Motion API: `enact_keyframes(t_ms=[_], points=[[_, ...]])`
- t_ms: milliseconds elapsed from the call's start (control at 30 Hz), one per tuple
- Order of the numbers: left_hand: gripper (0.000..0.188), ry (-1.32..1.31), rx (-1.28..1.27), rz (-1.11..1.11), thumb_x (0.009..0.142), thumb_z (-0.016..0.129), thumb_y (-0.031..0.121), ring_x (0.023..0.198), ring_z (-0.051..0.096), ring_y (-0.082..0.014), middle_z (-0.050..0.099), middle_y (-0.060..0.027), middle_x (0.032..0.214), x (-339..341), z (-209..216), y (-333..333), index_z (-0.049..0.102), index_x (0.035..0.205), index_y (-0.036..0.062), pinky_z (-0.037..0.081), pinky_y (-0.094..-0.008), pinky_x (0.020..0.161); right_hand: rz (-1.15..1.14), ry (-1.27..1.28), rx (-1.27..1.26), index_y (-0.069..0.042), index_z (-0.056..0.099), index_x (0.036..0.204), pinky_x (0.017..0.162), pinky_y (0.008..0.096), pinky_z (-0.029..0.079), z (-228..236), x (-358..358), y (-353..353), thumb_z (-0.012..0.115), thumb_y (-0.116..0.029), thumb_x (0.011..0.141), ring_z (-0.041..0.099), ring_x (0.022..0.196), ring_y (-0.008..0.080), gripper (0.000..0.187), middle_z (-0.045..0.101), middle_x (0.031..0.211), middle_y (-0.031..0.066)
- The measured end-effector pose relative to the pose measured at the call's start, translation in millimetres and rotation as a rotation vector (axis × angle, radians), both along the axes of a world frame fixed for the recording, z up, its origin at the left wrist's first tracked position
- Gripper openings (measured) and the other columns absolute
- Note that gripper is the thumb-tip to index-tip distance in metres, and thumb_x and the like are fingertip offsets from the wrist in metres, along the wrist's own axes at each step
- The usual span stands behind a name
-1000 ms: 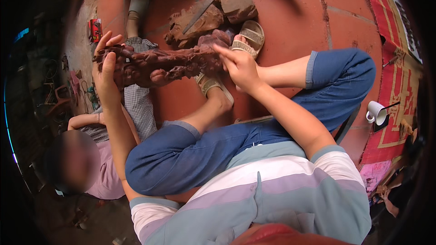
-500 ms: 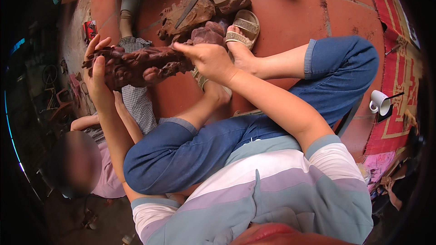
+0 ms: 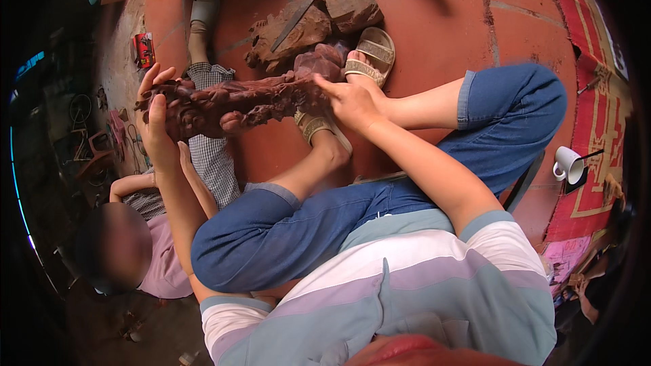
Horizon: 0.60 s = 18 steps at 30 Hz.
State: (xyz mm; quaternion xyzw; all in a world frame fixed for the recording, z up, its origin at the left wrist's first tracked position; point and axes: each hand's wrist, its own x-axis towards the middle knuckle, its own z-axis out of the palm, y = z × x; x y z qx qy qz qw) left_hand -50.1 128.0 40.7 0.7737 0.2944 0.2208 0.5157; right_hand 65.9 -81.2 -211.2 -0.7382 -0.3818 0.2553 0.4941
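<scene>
I see the dark reddish carving (image 3: 261, 99) lying crosswise above the tiled floor (image 3: 427, 34); the left hand (image 3: 155, 129) grips its left end; the right hand (image 3: 356, 104) touches its right end, whether gripping I cannot tell.

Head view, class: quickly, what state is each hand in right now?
Left hand: holding one end of the reddish-brown carving.
Right hand: at its other end; fingers partly hidden, grip cannot be told.

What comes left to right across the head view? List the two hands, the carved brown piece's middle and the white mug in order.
Left hand → middle of the carved brown piece → right hand → white mug.
</scene>
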Motion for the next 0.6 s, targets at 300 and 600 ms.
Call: enact_keyframes(t_ms=[300,600], points=[[0.056,-0.010,-0.028,0.026,0.091,0.053,0.025,0.104,0.060,-0.0237,0.054,-0.0179,0.127,-6.2,-4.9,8.3,0.039,0.137,-0.0038,0.050,-0.0361,0.092,-0.085,0.030,0.172,-0.018,0.063,0.125,0.062,0.0305,0.050,0.9,-25.1,17.7,0.058,-0.012,0.090,0.062,0.061,0.0181,0.036,0.068,0.076,0.0110],[0.054,-0.019,-0.028,0.036,0.091,0.053,0.023,0.102,0.061,-0.0222,0.056,-0.0169,0.126,-5.3,-7.6,2.0,0.041,0.136,-0.0041,0.051,-0.0337,0.091,-0.137,-0.003,0.381,-0.018,0.065,0.123,0.063,0.0344,0.050,49.0,-17.7,33.9,0.057,-0.009,0.088,0.063,0.064,0.0263,0.036,0.063,0.070,0.0113]])
